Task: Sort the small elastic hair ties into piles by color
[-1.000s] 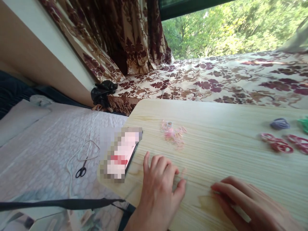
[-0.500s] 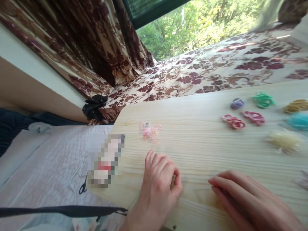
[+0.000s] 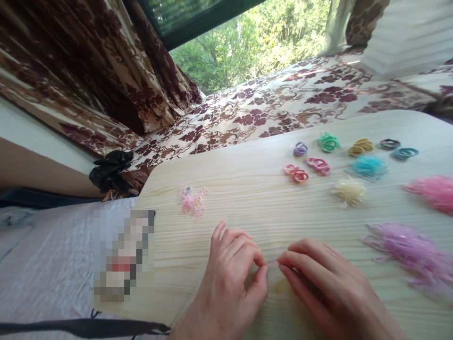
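My left hand (image 3: 231,274) and my right hand (image 3: 327,278) face each other just above the wooden board, each with thumb and index finger pinched. Between the fingertips runs a faint, thin, pale pinkish strand (image 3: 272,264), seemingly a small elastic band; its ends are hidden in the fingers. Beyond my left hand lies a small heap of pink elastic bands (image 3: 191,202), with a little ring (image 3: 188,189) at its top. To the right of my right hand is a big pile of lilac elastic bands (image 3: 410,250), and behind it a cream pile (image 3: 349,191).
Across the board (image 3: 170,236) at the back right lie hair ties: purple (image 3: 300,149), green (image 3: 329,141), red and pink (image 3: 300,175), yellow (image 3: 361,147). Turquoise (image 3: 368,166) and coral (image 3: 433,192) piles sit further right. A blurred-out item (image 3: 123,259) rests on the left edge.
My view has swung right, bringing the lilac and coral piles into sight. My hands have come closer together, and a thin strand now shows between their fingertips.
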A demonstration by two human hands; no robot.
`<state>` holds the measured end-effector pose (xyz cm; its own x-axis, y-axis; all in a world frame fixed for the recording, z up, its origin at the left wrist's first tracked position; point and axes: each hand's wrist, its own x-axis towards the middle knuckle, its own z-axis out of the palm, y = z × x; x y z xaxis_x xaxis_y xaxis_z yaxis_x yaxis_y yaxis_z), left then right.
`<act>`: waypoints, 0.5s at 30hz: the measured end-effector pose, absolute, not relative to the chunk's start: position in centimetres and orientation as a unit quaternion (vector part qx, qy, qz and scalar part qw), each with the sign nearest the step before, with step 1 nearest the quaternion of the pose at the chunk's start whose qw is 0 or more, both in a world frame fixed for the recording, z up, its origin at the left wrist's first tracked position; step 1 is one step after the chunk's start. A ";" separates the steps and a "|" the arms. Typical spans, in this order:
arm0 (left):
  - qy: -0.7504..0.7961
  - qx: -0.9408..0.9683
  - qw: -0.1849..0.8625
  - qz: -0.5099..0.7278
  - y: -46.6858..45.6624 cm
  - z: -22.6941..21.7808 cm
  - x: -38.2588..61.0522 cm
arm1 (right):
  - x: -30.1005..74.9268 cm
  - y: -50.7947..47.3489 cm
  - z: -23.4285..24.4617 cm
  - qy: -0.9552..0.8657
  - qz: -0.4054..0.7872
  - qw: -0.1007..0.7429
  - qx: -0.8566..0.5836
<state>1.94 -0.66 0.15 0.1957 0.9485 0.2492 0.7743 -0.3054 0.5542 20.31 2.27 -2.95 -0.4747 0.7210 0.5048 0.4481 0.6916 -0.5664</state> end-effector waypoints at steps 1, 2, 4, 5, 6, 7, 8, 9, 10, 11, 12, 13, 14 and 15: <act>0.571 0.753 0.154 0.288 -0.7 0.1 1.9 | 20.3 2.2 -3.0 -0.837 0.185 0.375 -0.353; 0.574 0.749 0.152 0.293 -0.7 0.1 1.9 | 20.2 2.2 -3.0 -0.834 0.188 0.374 -0.359; 0.580 0.743 0.143 0.304 -0.7 0.0 1.7 | 20.1 2.1 -3.0 -0.827 0.192 0.379 -0.369; 0.581 0.741 0.138 0.308 -0.7 0.0 1.7 | 20.1 2.1 -3.0 -0.823 0.194 0.385 -0.371; 0.580 0.741 0.134 0.312 -0.7 0.0 1.6 | 20.1 2.1 -3.0 -0.819 0.196 0.393 -0.370; 0.577 0.742 0.130 0.315 -0.7 0.0 1.5 | 20.0 2.1 -2.9 -0.815 0.199 0.398 -0.371; 0.571 0.747 0.128 0.315 -0.7 0.1 1.4 | 20.0 2.1 -2.9 -0.812 0.201 0.402 -0.371; 0.564 0.755 0.128 0.311 -0.6 0.1 1.3 | 20.0 2.2 -2.9 -0.810 0.204 0.403 -0.373; 0.555 0.764 0.130 0.303 -0.6 0.2 1.2 | 20.0 2.2 -2.9 -0.809 0.207 0.401 -0.376; 0.546 0.773 0.132 0.294 -0.6 0.3 1.2 | 20.0 2.2 -2.9 -0.809 0.210 0.400 -0.376; 0.539 0.782 0.136 0.283 -0.7 0.3 1.1 | 20.0 2.2 -2.9 -0.808 0.214 0.399 -0.377; 0.534 0.787 0.141 0.275 -0.6 0.4 1.1 | 20.1 2.2 -3.0 -0.807 0.217 0.398 -0.378; 0.531 0.790 0.144 0.271 -0.6 0.4 1.1 | 20.1 2.2 -3.0 -0.807 0.220 0.397 -0.378; 0.530 0.791 0.143 0.271 -0.6 0.4 1.2 | 20.2 2.2 -3.1 -0.807 0.223 0.394 -0.379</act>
<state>1.17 -0.60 0.37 0.2911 0.9157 0.2770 0.7609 -0.3972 0.5132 20.16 2.21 -3.06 -0.4029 0.7876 0.4662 0.4361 0.6131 -0.6587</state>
